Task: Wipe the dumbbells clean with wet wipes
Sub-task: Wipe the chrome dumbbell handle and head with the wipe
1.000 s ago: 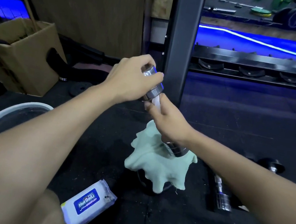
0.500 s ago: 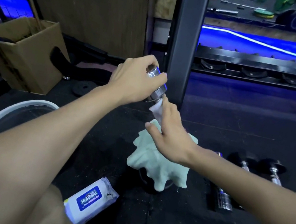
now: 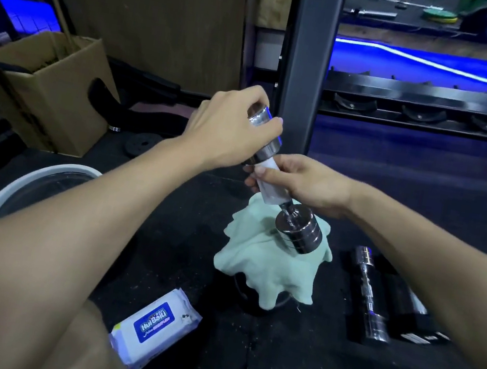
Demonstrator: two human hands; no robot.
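dark gym floor (image 3: 161,251), hands gripping tilted dumbbell (image 3: 299,228) and wipe (image 3: 267,185) above green cloth (image 3: 258,266), bucket (image 3: 28,185) beside

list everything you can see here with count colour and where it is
dumbbell: 1, chrome, held tilted above the cloth
wet wipe: 1, white, wrapped round the held dumbbell's handle
cloth: 1, pale green, draped over a dark object on the floor
wipes pack: 1, white with blue label, on the floor near the left knee
second dumbbell: 1, chrome, lying on the floor at right
basin: 1, white rim, floor at left
cardboard box: 1, brown, far left
rack post: 1, dark grey, centre back
left hand: 1, grips the dumbbell's upper head
right hand: 1, holds the wipe on the handle
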